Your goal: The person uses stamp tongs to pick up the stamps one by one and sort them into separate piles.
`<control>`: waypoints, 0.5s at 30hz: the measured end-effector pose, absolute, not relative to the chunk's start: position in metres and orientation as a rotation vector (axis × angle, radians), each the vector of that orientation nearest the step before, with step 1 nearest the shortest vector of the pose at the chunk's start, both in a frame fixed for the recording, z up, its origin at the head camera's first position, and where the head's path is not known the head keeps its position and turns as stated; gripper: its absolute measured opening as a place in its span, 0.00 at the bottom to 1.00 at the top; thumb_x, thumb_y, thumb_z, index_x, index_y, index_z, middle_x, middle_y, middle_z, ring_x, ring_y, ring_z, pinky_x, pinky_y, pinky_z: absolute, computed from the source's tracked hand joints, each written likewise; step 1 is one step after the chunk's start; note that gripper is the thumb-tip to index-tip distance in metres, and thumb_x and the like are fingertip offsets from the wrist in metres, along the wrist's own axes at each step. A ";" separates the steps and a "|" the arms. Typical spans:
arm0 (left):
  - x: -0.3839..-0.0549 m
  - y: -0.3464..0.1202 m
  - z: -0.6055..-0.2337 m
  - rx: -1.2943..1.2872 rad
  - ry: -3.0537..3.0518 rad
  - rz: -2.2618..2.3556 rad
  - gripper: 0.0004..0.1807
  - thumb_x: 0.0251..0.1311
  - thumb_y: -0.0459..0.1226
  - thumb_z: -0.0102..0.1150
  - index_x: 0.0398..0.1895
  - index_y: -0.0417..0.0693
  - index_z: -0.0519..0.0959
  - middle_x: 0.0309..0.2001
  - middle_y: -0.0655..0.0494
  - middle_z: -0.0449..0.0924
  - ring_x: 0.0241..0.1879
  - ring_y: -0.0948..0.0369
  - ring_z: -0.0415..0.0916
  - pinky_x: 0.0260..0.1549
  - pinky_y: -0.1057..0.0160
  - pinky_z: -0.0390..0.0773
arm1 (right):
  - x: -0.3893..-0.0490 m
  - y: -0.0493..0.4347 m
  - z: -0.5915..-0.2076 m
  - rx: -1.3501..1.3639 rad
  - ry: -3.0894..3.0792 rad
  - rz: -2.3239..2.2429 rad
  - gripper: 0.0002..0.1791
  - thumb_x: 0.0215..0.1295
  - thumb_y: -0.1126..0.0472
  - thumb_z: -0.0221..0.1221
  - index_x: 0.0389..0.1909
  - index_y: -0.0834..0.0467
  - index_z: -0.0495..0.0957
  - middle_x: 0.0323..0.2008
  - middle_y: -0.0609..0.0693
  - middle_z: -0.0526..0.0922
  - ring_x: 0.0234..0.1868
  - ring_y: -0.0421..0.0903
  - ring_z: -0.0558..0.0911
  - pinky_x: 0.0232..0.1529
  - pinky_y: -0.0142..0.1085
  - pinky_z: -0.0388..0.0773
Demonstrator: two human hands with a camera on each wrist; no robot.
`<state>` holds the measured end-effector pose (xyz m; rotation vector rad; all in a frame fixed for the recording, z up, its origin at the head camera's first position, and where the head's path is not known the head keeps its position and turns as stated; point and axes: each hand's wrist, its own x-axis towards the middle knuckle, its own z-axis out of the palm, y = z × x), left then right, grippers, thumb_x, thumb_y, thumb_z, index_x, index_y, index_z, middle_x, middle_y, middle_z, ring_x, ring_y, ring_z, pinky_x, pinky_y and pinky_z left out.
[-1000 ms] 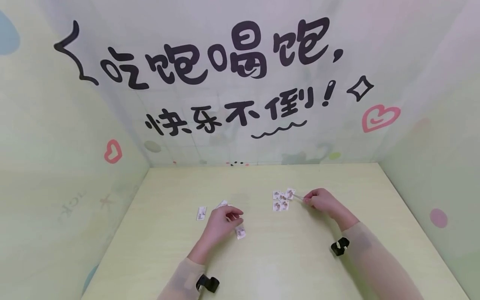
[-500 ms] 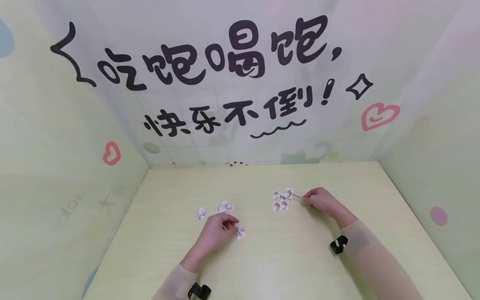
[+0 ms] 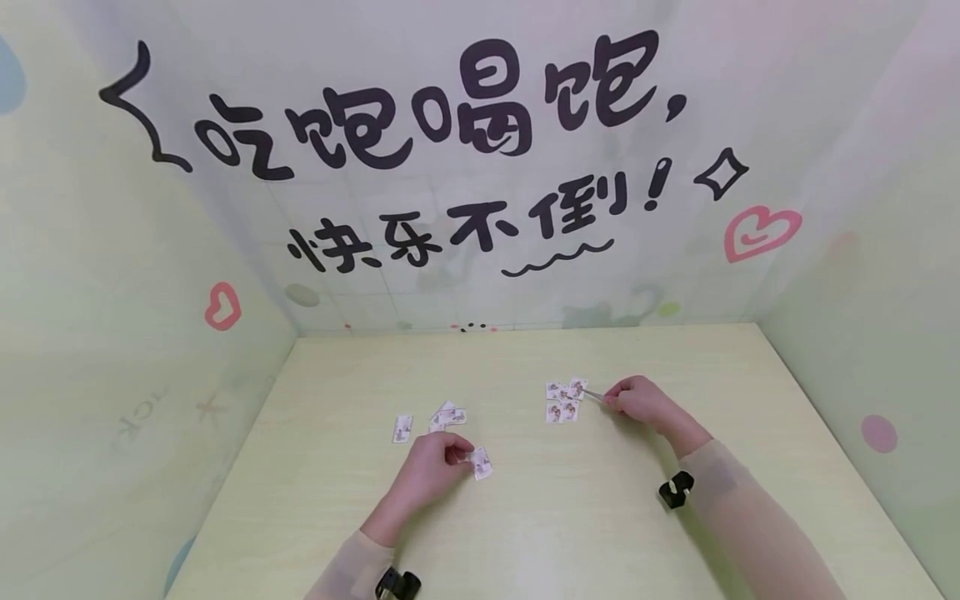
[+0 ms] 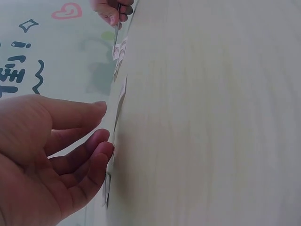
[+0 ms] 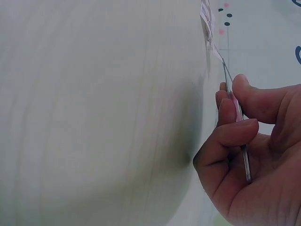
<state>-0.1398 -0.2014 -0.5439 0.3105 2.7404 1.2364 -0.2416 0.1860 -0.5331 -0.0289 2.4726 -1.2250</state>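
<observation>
1. Left hand [image 3: 437, 462]: fingers loosely bent, thumb and fingertips apart in its wrist view, no grasped object visible. A small printed card [image 3: 482, 463] lies just beside the fingertips; whether they touch it cannot be told.
2. Right hand [image 3: 639, 398]: thumb and fingers pinching metal tweezers [image 5: 247, 167], which point leftward from the hand.
3. At the tweezer tips: the upper right card [image 3: 578, 388] of a cluster of five, the others being left of it and below. Whether the tips grip the card or merely meet its edge cannot be made out.
4. Around the left hand: overlapping cards [image 3: 448, 414] just beyond it; a lone card [image 3: 402, 428] to its left.
5. Likely faults: the cards look thin and light, so a slight sideways drag of the tips could shift the cluster's neighbours, which lie close together. A loose pinch could let the card slip or turn; a low sweep of the left hand could scatter the cards beside it.
6. Surface: a pale wood-grained table [image 3: 540, 517] beneath both hands.
7. Room: pale printed walls enclose the table; beyond the hands, the back wall [image 3: 450, 296] bears black lettering [image 3: 483, 229] and a pink heart [image 3: 761, 234].
</observation>
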 end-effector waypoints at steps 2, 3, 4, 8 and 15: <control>-0.140 -0.202 -0.544 0.309 2.740 1.233 0.09 0.60 0.30 0.76 0.43 0.41 0.88 0.34 0.59 0.82 0.35 0.61 0.77 0.36 0.64 0.80 | -0.241 0.185 -0.533 -0.022 2.470 -1.229 0.12 0.74 0.63 0.61 0.47 0.70 0.83 0.37 0.56 0.80 0.37 0.51 0.76 0.39 0.40 0.73; -0.140 -0.202 -0.545 0.306 2.739 1.233 0.09 0.60 0.30 0.76 0.43 0.41 0.88 0.34 0.59 0.82 0.35 0.61 0.76 0.36 0.64 0.79 | -0.241 0.185 -0.533 -0.020 2.470 -1.229 0.12 0.74 0.63 0.62 0.47 0.70 0.83 0.37 0.56 0.81 0.37 0.51 0.76 0.39 0.40 0.73; -0.140 -0.203 -0.545 0.304 2.738 1.230 0.09 0.60 0.30 0.76 0.42 0.41 0.88 0.34 0.59 0.82 0.35 0.61 0.76 0.36 0.64 0.79 | -0.241 0.184 -0.532 -0.018 2.469 -1.230 0.12 0.74 0.64 0.62 0.47 0.70 0.84 0.37 0.56 0.81 0.37 0.51 0.76 0.39 0.40 0.73; -0.140 -0.203 -0.546 0.309 2.739 1.223 0.09 0.59 0.29 0.76 0.42 0.41 0.88 0.34 0.58 0.82 0.34 0.61 0.76 0.36 0.64 0.79 | -0.241 0.184 -0.532 -0.012 2.474 -1.227 0.12 0.73 0.64 0.62 0.47 0.70 0.84 0.37 0.56 0.81 0.37 0.50 0.76 0.39 0.39 0.73; -0.140 -0.202 -0.546 0.309 2.742 1.201 0.09 0.60 0.30 0.76 0.42 0.40 0.89 0.34 0.58 0.83 0.34 0.61 0.76 0.36 0.64 0.79 | -0.240 0.185 -0.534 -0.018 2.498 -1.196 0.12 0.74 0.62 0.62 0.46 0.70 0.83 0.37 0.56 0.80 0.38 0.51 0.76 0.39 0.40 0.73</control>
